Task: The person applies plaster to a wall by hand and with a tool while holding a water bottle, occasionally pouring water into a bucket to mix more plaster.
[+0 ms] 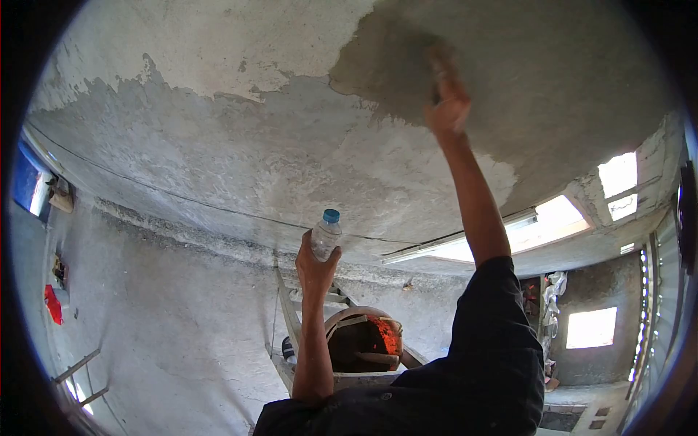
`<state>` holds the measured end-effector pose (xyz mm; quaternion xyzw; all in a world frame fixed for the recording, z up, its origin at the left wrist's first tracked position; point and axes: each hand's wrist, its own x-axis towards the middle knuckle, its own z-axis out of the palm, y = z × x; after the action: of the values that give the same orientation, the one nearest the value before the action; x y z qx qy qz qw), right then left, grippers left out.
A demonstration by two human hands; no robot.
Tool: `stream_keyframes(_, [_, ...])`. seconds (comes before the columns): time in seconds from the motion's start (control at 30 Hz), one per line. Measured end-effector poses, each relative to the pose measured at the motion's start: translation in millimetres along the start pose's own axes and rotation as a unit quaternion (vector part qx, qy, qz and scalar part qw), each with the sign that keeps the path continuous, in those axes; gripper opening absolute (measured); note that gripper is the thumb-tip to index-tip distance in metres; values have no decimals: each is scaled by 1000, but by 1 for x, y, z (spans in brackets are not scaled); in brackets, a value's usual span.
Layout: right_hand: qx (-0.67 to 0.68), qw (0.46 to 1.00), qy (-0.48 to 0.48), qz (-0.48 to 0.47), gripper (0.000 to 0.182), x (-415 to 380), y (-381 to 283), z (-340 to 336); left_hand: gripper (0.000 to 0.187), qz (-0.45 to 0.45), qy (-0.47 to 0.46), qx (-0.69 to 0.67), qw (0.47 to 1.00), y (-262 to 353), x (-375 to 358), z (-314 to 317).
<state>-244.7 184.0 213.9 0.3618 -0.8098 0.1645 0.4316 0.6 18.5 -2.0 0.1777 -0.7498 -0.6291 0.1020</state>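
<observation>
My left hand [317, 270] is wrapped round a clear plastic bottle [326, 234] with a blue cap, held upright. My right hand [448, 98] is raised to the plastered surface [291, 138] and blurred by motion. Its fingers look closed round something dark, too smeared to name. About that hand the plaster is darker and looks wet [385, 58]; to the left it is paler and patchy. Below my hands a round bucket [398, 334], orange and dark inside, rests by a wooden ladder or stand [285, 298].
A long pale strip [465, 236] runs beside a bright opening [549, 225] at right. A thin cable [182, 195] crosses the plastered surface. At lower left are ladder-like bars [80, 370] and a red item [53, 304]. A bright square opening [590, 328] shows at lower right.
</observation>
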Motion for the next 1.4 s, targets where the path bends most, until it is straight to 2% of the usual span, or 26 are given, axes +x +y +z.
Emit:
stream_keyframes(0.03, [12, 999, 30, 21, 83, 6, 8, -1, 57, 2, -1, -4, 1000, 0, 0, 0])
stream_keyframes(0.1, [-49, 996, 73, 8, 78, 3, 19, 6, 56, 8, 2, 2, 1000, 2, 0, -1])
stream_keyframes(0.17, [-172, 982, -69, -26, 72, -44, 26, 41, 56, 12, 5, 7, 1000, 1, 0, -1])
stream_keyframes(0.23, [-107, 966, -203, -123, 69, -87, 19, 60, 52, 10, 19, 12, 1000, -2, 1, 0])
stream_keyframes(0.27, [-106, 965, -203, -125, 69, -88, 12, 57, 52, 10, 21, 11, 1000, -2, 2, 0])
stream_keyframes(0.33, [4, 967, -181, -180, 65, -79, -5, 47, 53, 4, 17, 11, 1000, -2, 1, -2])
stream_keyframes(0.4, [-44, 992, -83, -79, 65, -51, -6, 27, 55, 1, 11, 8, 1000, -1, 0, -1])
stream_keyframes(0.47, [21, 998, 51, -6, 68, -16, 3, 9, 56, 2, 3, 7, 1000, 1, 0, -1])
stream_keyframes(0.5, [21, 998, 51, -3, 68, -3, 3, 3, 57, -2, 0, 10, 1000, 2, -1, 0])
stream_keyframes(0.57, [6, 989, 148, 23, 74, 17, 4, -1, 57, -6, -1, 14, 1000, 3, -1, 0])
stream_keyframes(0.63, [-99, 993, 58, -29, 72, -5, 17, 35, 58, -1, 3, 6, 1000, 5, -2, -1])
stream_keyframes(0.7, [-138, 979, -84, -124, 68, -52, 20, 78, 56, 1, 5, 7, 1000, 3, 0, -2])
stream_keyframes(0.77, [-24, 952, -235, -193, 64, -93, -3, 93, 55, 4, 11, 6, 1000, 2, 2, -2])
stream_keyframes(0.8, [-26, 952, -233, -194, 64, -97, -12, 84, 55, 3, 11, 5, 1000, 1, 2, -3])
stream_keyframes(0.87, [26, 979, -175, -105, 65, -90, -25, 61, 56, 0, 11, 3, 1000, 2, 4, -2])
stream_keyframes(0.93, [-22, 998, -58, 3, 67, -77, -9, 39, 55, 9, 9, -3, 1000, 4, -1, 0])
stream_keyframes(1.0, [-10, 992, 118, 31, 63, -31, -13, 4, 55, 5, 3, -7, 1000, 4, -1, 3])
stream_keyframes(1.03, [-11, 992, 118, 33, 63, -22, 0, -2, 54, 3, 0, -9, 1000, 4, -2, 3])
stream_keyframes(1.1, [-119, 971, 197, -59, 69, -7, 24, -6, 54, 0, -2, -8, 1000, 7, -2, 2])
stream_keyframes(1.13, [-120, 971, 197, -58, 69, -16, 24, 0, 54, -3, -3, -9, 1000, 9, -3, 2])
stream_keyframes(1.2, [-72, 995, 6, 74, 66, -59, 20, 30, 54, -2, -5, -3, 1000, 7, -3, 1])
stream_keyframes(1.27, [-84, 981, -172, 9, 62, -116, 22, 69, 54, 1, -3, 1, 1000, 4, -1, 1])
stream_keyframes(1.3, [28, 963, -262, -53, 59, -126, 4, 68, 54, 1, 0, 4, 1000, 1, -1, 1])
stream_keyframes(1.33, [73, 942, -318, -78, 60, -137, -8, 66, 54, 3, 4, 8, 1000, 0, 1, 1])
stream_keyframes(1.37, [97, 945, -309, -51, 59, -134, -27, 58, 54, 4, 5, 8, 1000, 0, 1, 0])
stream_keyframes(1.4, [121, 957, -261, -25, 58, -126, -33, 51, 54, 12, 8, 9, 1000, 2, 1, 0])
